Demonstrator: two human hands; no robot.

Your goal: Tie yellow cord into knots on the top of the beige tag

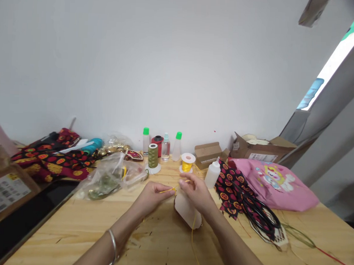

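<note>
My left hand (157, 195) pinches a thin yellow cord (168, 190) between thumb and forefinger. Just to its right, my right hand (196, 192) has its fingers closed on the same cord, near the top end of a pale, flat piece with a dark edge (187, 212). That piece lies partly beneath my right hand, so its far side is hidden. A loose tail of the cord hangs down over the piece toward the table's front. Behind my hands stands a white spool wound with yellow cord (187, 166).
Around the work lie an olive thread spool (153, 155), green-capped bottles (176, 147), a white squeeze bottle (212, 174), and clear plastic bags (104, 181). Patterned fabric (229, 189), black-handled scissors (261, 214) and a pink bag (280, 187) occupy the right; cardboard boxes (207, 155) stand behind.
</note>
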